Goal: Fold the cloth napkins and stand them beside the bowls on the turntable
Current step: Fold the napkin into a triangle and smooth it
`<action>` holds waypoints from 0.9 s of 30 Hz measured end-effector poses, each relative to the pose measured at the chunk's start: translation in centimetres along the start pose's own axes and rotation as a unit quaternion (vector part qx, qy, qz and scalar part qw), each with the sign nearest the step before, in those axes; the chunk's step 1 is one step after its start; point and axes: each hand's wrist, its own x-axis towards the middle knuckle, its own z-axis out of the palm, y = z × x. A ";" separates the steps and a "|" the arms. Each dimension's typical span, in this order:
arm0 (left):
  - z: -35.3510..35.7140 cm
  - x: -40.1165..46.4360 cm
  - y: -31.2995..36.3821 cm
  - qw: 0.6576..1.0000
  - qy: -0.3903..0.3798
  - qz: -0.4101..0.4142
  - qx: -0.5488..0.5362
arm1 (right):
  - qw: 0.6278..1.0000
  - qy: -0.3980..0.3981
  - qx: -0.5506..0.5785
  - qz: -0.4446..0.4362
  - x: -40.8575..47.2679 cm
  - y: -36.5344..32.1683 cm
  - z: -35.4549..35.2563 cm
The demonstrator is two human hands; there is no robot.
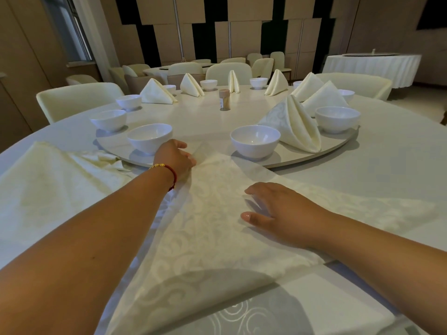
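A cream napkin (212, 228) lies flat on the table (391, 170), its far corner over the turntable (314, 157) edge. The right hand (283, 211) rests spread on it; the left hand (176, 158) pinches its far corner. Beyond stand bowls (255, 140) and folded napkins (294, 124). The jar (224, 99) label is unreadable.
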 end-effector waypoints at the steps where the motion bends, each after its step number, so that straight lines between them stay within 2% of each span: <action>1: -0.1 0.0 0.0 1.000 -0.001 -0.003 -0.007 | 1.000 -0.003 0.004 0.002 0.0 -0.1 0.0; 7: -1.2 0.4 0.3 0.999 -0.023 -0.025 -0.032 | 1.000 -0.004 0.018 0.014 0.0 -0.5 -0.5; 10: -1.4 0.2 0.1 0.999 -0.037 -0.024 -0.007 | 0.999 -0.048 0.006 -0.009 -0.5 -0.7 -0.5; 13: -1.9 -0.7 0.0 0.996 -0.009 0.031 0.082 | 0.985 -0.149 -0.083 -0.026 -0.9 -0.6 0.1; 15: -2.2 -2.4 0.4 0.987 0.030 0.084 0.134 | 0.978 -0.175 -0.114 -0.024 -0.9 -0.6 0.3; 17: -2.3 -5.3 1.1 0.975 0.029 0.132 0.178 | 0.975 -0.181 -0.124 -0.022 -0.9 -0.5 0.4; 21: -2.1 -13.7 1.5 0.937 -0.102 0.176 0.286 | 0.972 -0.191 -0.133 -0.028 -1.2 -0.4 0.5; 24: -1.6 -19.1 0.7 0.881 -0.238 0.160 0.376 | 0.972 -0.188 -0.135 -0.030 -1.6 -0.5 0.5; 27: -1.3 -20.9 -0.3 0.853 -0.259 0.157 0.425 | 0.974 -0.180 -0.136 -0.027 -2.1 -0.5 0.5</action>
